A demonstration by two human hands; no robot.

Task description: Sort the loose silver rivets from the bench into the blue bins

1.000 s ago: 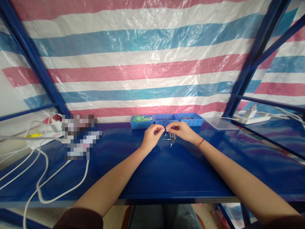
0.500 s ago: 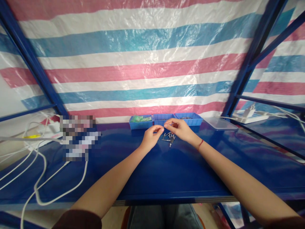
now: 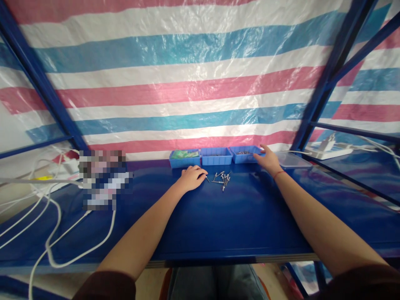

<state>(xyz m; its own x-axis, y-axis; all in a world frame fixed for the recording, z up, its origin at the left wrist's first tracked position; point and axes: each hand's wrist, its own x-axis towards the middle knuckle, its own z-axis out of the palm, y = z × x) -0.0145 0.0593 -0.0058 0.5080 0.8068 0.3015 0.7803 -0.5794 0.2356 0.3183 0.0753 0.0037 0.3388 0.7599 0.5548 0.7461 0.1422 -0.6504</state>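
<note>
My left hand [image 3: 192,178] rests low over the table, its fingers curled and pressed together. At its fingertips is a thin silvery screw [image 3: 208,179], slanting toward the tabletop. Just right of it lies a loose pile of similar metal screws [image 3: 224,180], some with wider collars. My right hand [image 3: 269,161] is beside the right-hand blue bin [image 3: 246,158], thumb and fingers apart, with nothing visible between them. Small metal parts [image 3: 243,153] lie inside that bin.
The middle blue bin [image 3: 216,160] holds small parts; the left blue bin [image 3: 184,163] holds green plastic bags [image 3: 184,154]. A clear lid [image 3: 293,160] lies at right. White cables [image 3: 58,233] and a pixelated patch are at left. Blue posts [image 3: 318,91] frame the table.
My hands have parted from their pinch together above the pile. The left hand has lowered leftward to the table; the right has moved right to the right-hand bin and opened.
</note>
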